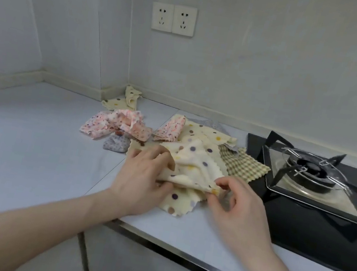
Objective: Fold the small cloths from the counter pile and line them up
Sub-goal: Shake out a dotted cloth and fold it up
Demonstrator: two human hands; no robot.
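1. Left of the gas burner [311, 175], past the pile, a pink floral cloth [116, 125] lies crumpled on the counter [16, 142]; nothing there looks folded or lined up, so the task seems at an early stage.
2. The left hand [141, 176] grips the cream dotted cloth [193, 166] at its left edge, fingers curled over the top and thumb beneath.
3. That cloth sits at the near side of the pile, just left of the burner, half lifted over another dotted cloth [175, 203].
4. Its long axis runs left to right between the hands, its zigzag edge pointing toward the burner.
5. The right hand [232, 204] pinches the cloth's near right corner between thumb and fingertips.
6. Risk: the cloth underneath may drag along, since the two overlap and look alike.
7. Risk: with the checked cloth [242, 164] touching the burner's tray, a wide sweep rightward could push fabric onto the grate.
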